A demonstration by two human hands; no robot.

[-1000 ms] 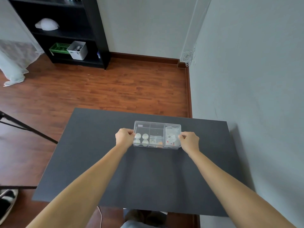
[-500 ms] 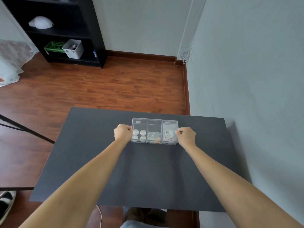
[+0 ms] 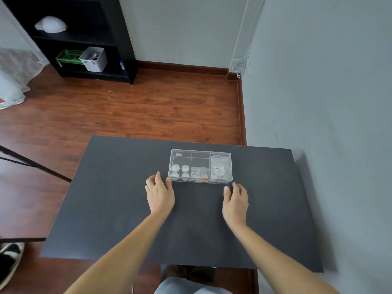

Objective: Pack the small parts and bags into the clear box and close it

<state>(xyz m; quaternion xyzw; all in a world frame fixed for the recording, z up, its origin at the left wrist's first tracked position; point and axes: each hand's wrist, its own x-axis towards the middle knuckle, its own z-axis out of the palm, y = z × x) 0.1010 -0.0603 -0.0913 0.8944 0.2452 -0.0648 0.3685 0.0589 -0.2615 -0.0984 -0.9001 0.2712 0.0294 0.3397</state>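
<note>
The clear box (image 3: 200, 154) lies closed on the dark table (image 3: 118, 209), toward the far middle. Through its lid I see several round silver parts (image 3: 180, 171) in the left compartment, small mixed bits (image 3: 199, 174) in the middle one, and a labelled plastic bag (image 3: 220, 167) on the right. My left hand (image 3: 160, 195) rests flat just in front of the box's near left corner, thumb close to it, fingers apart. Below the near right corner is my right hand (image 3: 235, 201), fingers spread, apart from the box. Neither hand holds anything.
A grey wall (image 3: 328, 102) runs along the table's right side. Beyond the table is wooden floor and a black shelf (image 3: 89, 39) with a white bin (image 3: 94, 59) and a green basket. A tripod leg (image 3: 36, 166) crosses at the left; a shoe (image 3: 10, 259) is at bottom left.
Both hands have let go of the box's ends and drawn back toward me, now open on the table. The box stays where it was set down.
</note>
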